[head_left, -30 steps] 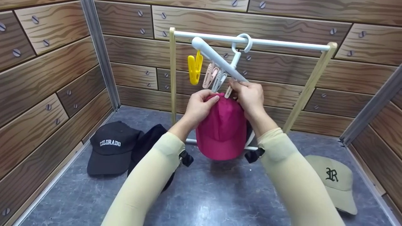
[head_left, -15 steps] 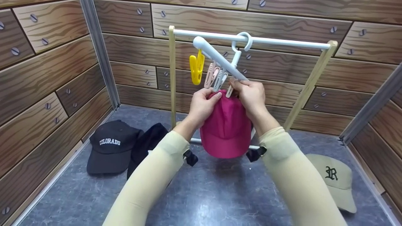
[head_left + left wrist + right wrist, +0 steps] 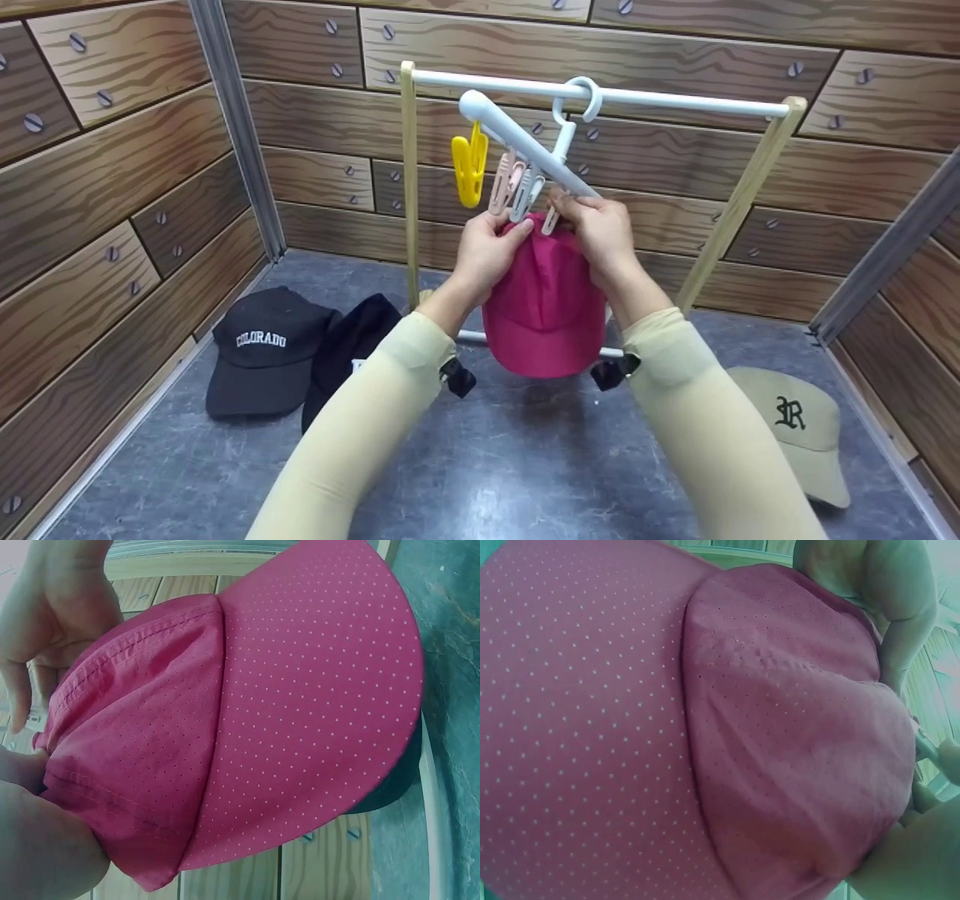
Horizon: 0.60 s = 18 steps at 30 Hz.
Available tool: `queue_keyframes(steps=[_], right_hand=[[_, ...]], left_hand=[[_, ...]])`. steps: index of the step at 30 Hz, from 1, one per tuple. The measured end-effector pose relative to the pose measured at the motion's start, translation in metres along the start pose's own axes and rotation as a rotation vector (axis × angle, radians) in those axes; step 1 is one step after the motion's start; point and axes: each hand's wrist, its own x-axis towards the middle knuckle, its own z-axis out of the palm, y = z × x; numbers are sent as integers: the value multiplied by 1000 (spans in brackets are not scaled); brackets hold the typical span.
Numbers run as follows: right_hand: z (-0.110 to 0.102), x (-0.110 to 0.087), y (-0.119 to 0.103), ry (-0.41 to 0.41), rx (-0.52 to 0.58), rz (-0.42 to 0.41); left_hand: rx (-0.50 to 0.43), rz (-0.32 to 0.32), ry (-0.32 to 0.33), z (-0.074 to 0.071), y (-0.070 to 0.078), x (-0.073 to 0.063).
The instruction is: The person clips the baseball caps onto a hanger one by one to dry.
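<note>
A magenta baseball cap (image 3: 546, 315) hangs crown up, its brim toward me, below a white hanger (image 3: 517, 131). My left hand (image 3: 484, 253) pinches the fabric at the crown's top between thumb and fingers. At the hanger's lower right, my right hand (image 3: 606, 234) grips a cream clothespin (image 3: 551, 220), whose tip overlaps the crown. Left of it dangle a pale blue clothespin (image 3: 524, 196), a pink clothespin (image 3: 501, 184) and a yellow clothespin (image 3: 469, 172). Close up in the left wrist view, the cap (image 3: 300, 690) shows white dots on its brim.
The hanger hooks over the white rail (image 3: 690, 101) of a wooden-legged rack. On the grey floor at left lie a black cap (image 3: 262, 375) lettered COLORADO and a second dark cap (image 3: 352, 337). An olive cap (image 3: 810, 431) lies at right. Wood-patterned walls surround the space.
The magenta cap and my left hand have shifted slightly right and up, bringing the crown closer to the cream clothespin. My right hand keeps its grip, with barely any movement.
</note>
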Motion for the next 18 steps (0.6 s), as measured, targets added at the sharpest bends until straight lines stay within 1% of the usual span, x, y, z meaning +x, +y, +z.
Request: queue_keyframes(steps=[3, 6, 9, 13, 16, 18], right_hand=[[-2, 1, 3, -17, 20, 7], [-3, -1, 6, -27, -10, -10], [-8, -2, 9, -27, -62, -38], [-14, -5, 16, -13, -158, -71], [-18, -7, 21, -19, -229, -109], [-22, -9, 26, -21, -268, -142]], left_hand=[[32, 8, -22, 0, 1, -1], [92, 43, -34, -2, -1, -2], [180, 105, -43, -4, -4, -2], [300, 188, -53, -7, -9, -3], [365, 214, -47, -10, -13, -5], [386, 208, -43, -11, -16, -8]])
